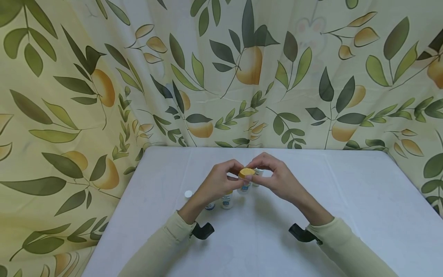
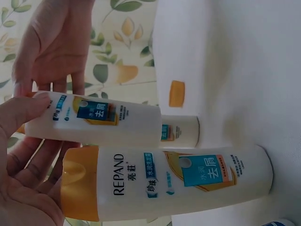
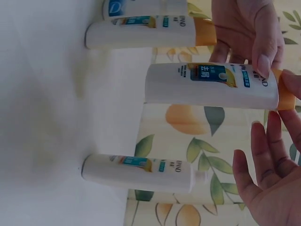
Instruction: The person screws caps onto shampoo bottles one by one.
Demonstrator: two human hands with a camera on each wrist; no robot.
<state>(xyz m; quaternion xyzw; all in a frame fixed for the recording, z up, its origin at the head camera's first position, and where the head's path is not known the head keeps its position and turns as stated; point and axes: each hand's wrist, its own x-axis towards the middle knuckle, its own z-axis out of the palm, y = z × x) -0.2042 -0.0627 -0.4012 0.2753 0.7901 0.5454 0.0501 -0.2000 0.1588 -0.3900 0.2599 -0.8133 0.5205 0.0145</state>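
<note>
Both hands meet over the middle of the table around a white shampoo bottle with a blue label. My left hand pinches the bottle near its shoulder, thumb on the front. The fingers and thumb of my right hand grip its orange cap, which sits at the bottle's top. In the right wrist view, a similar bottle without a cap stands apart, its white neck bare. A loose orange cap lies on the table in the left wrist view. Another orange-capped shampoo bottle stands near the left hand.
Partly hidden by the left arm are a bottle with a blue-and-white label and a white cap. A white cloth covers the table. Behind it hangs a leaf-and-fruit patterned curtain.
</note>
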